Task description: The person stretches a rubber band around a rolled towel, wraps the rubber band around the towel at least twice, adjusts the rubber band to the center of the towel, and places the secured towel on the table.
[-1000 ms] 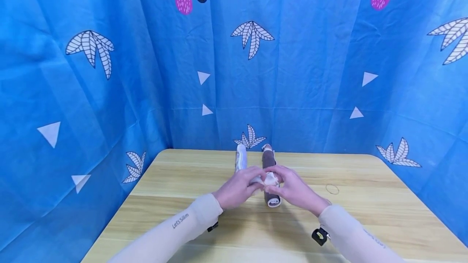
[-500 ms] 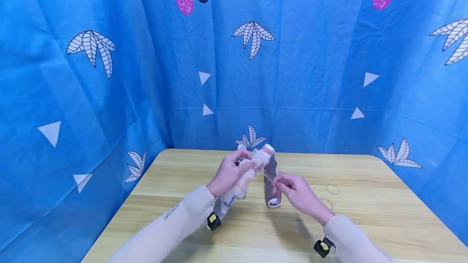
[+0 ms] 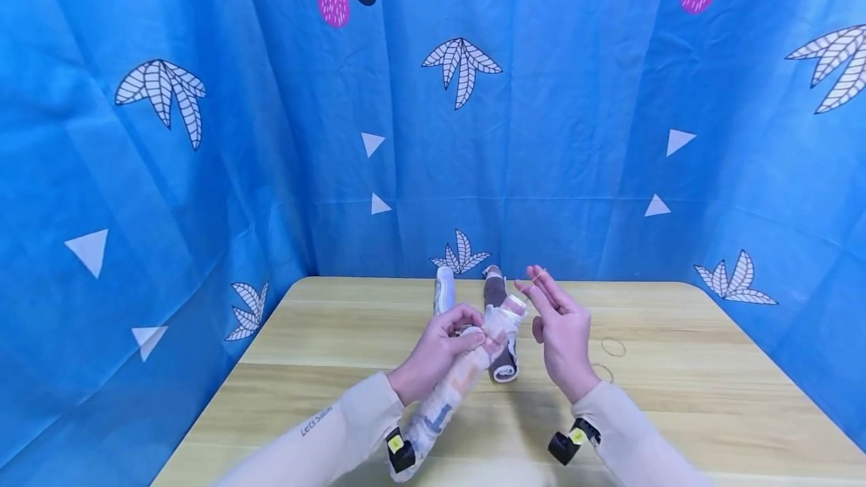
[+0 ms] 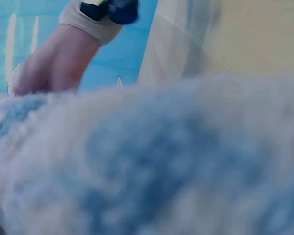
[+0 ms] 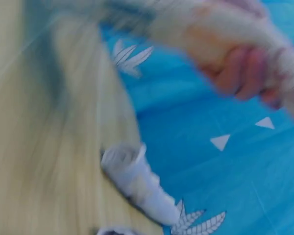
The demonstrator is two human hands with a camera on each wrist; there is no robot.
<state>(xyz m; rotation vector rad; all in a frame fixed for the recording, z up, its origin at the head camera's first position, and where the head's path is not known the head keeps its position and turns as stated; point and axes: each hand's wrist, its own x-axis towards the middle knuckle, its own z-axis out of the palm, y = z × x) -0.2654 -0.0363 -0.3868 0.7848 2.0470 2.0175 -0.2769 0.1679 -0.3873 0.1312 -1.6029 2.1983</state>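
Note:
My left hand [image 3: 443, 352] grips a rolled fuzzy towel [image 3: 449, 397], white with blue and orange marks, slanting above the table. In the left wrist view the towel [image 4: 176, 156] fills the front, blurred. My right hand [image 3: 564, 329] is raised to the right of the roll's far end, fingers extended, with a thin rubber band [image 3: 539, 276] looped at the fingertips. A dark rolled towel [image 3: 496, 291] lies behind the held roll, partly covered. A pale lavender roll [image 3: 444, 293] lies to its left, its near part hidden by my left hand.
Two loose rubber bands [image 3: 613, 347] lie on the wooden table [image 3: 676, 397], right of my right hand. A blue patterned curtain [image 3: 575, 134] stands behind the table and at both sides. Each wrist carries a small black camera [image 3: 401, 451].
My right hand first worked at the roll beside my left, then pulled a band away from it, and now is lifted with the band on its fingers. The held roll's far end has shifted right.

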